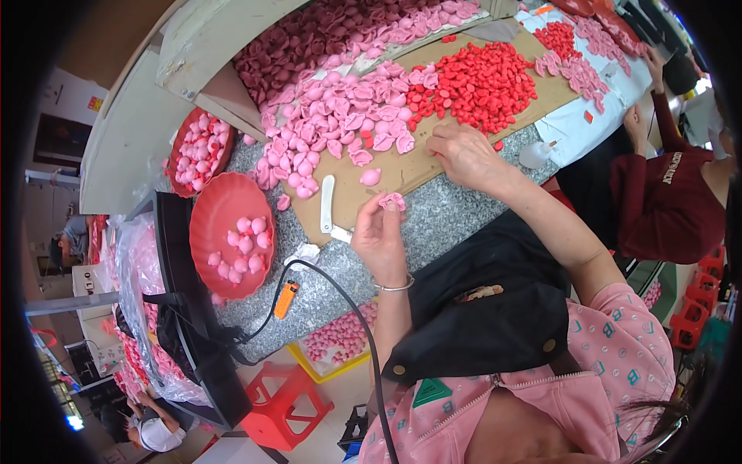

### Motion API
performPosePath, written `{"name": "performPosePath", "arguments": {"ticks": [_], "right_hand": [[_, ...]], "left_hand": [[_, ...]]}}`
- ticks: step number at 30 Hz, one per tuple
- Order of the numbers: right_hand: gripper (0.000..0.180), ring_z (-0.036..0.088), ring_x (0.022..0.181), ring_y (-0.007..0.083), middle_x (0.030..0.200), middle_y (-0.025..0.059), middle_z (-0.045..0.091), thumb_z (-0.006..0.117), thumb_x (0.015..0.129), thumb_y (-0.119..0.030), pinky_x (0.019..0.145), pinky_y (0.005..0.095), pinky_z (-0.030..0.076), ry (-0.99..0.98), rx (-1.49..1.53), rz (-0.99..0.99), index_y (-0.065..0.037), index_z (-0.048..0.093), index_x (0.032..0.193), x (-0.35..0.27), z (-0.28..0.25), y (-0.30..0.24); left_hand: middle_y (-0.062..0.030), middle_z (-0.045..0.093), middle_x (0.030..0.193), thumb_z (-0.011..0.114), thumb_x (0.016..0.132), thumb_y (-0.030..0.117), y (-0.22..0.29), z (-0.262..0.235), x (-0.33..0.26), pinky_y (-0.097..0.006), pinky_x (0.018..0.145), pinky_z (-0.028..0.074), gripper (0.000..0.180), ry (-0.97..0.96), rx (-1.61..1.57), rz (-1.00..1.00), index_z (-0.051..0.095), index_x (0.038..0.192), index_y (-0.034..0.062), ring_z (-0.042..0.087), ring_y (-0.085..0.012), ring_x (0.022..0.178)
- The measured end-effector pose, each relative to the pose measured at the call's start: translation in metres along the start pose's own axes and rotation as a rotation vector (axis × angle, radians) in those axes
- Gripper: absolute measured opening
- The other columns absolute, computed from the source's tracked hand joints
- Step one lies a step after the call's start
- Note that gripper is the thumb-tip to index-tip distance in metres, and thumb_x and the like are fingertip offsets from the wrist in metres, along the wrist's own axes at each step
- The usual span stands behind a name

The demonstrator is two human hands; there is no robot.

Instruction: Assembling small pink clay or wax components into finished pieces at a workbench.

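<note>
My left hand (380,240) pinches a small pink cupped plastic piece (393,201) between thumb and fingers, just above the near edge of the cardboard (421,172). My right hand (468,158) is at the near side of a heap of small red plastic pieces (487,89). Its fingertips are drawn together low over the cardboard; whatever they hold, if anything, is hidden. Left of the red heap spreads a large pile of pink cupped pieces (348,108). One loose pink piece (370,177) lies between my hands and the pile.
A red scalloped bowl (205,267) with several round pink pieces stands at left, a fuller red bowl (179,127) behind it. A white-handled folding knife (327,203), an orange tool (286,300) and a black cable (340,282) lie nearby. A small bottle (533,156) is right; a co-worker (672,193) sits beyond.
</note>
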State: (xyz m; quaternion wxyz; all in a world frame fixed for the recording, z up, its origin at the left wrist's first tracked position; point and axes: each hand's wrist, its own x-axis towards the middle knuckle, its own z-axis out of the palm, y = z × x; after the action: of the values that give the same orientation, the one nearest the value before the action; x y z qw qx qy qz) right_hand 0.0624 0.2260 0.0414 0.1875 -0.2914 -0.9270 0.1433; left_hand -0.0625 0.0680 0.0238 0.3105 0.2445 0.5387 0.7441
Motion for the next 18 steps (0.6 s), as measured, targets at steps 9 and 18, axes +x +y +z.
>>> {"name": "performPosePath", "arguments": {"ticks": [9,18], "right_hand": [[0.014,0.060,0.080,0.0333,0.084,0.0139,0.060,0.063,0.073,-0.001,0.071,0.0428,0.048,0.060,0.195,0.028,-0.001,0.063,0.087,-0.003,-0.016,0.024],[0.025,0.056,0.085,0.0339,0.087,0.0153,0.056,0.060,0.074,0.002,0.075,0.0396,0.047,-0.036,0.054,-0.099,0.000,0.057,0.099,-0.021,-0.022,0.040]], "left_hand": [[-0.0077,0.065,0.092,0.059,0.088,0.001,-0.007,0.029,0.001,-0.022,0.064,0.051,0.018,0.039,0.027,-0.034,0.061,0.106,-0.0029,0.061,-0.0103,0.080],[-0.0084,0.065,0.092,0.059,0.088,0.001,-0.019,0.050,-0.007,-0.023,0.064,0.052,0.017,0.002,0.049,0.022,0.060,0.104,-0.0033,0.061,-0.0104,0.079]]}}
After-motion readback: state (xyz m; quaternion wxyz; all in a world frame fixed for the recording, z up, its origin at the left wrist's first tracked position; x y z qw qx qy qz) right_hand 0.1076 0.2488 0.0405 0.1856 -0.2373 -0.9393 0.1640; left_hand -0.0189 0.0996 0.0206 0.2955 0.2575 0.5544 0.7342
